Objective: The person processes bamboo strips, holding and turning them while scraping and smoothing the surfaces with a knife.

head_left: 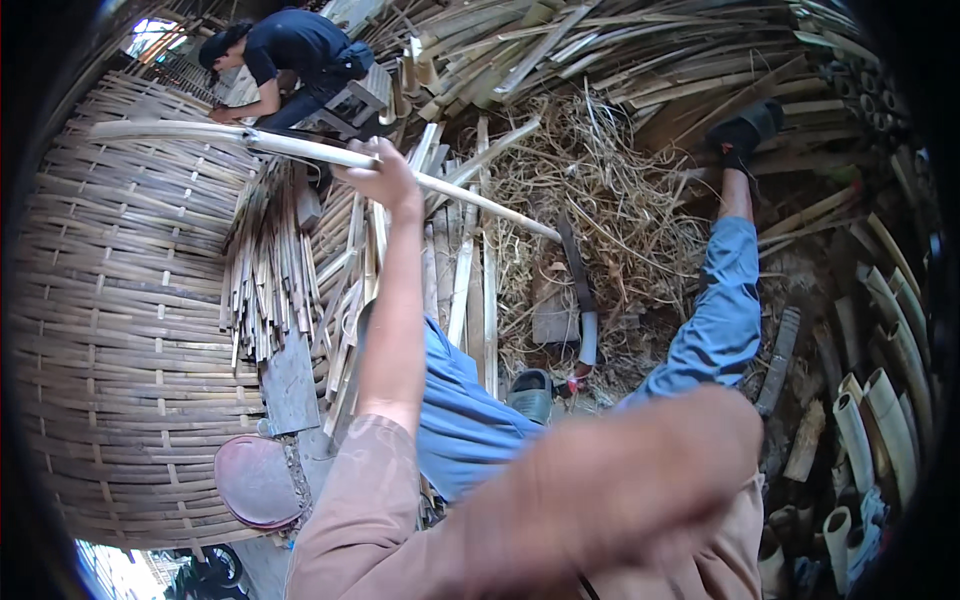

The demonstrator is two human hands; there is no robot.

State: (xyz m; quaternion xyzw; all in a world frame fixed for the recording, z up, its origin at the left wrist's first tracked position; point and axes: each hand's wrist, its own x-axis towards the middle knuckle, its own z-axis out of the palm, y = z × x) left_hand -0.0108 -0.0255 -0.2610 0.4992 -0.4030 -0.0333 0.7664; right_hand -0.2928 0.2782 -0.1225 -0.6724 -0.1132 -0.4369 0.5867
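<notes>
Left of a heap of bamboo shavings (pixel 640 180), the left hand (pixel 385 178) wraps its fingers round a long bamboo strip (pixel 315 151), whose lower end reaches the dark blade of a white-handled knife (pixel 580 287); the right arm (pixel 600 490) blurs across the foreground, its grip impossible to tell.

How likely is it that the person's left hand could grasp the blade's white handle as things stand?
Probably not immediately: the left hand is holding a long pale strip, which it would seemingly have to release first. The white handle itself looks uncovered.
</notes>
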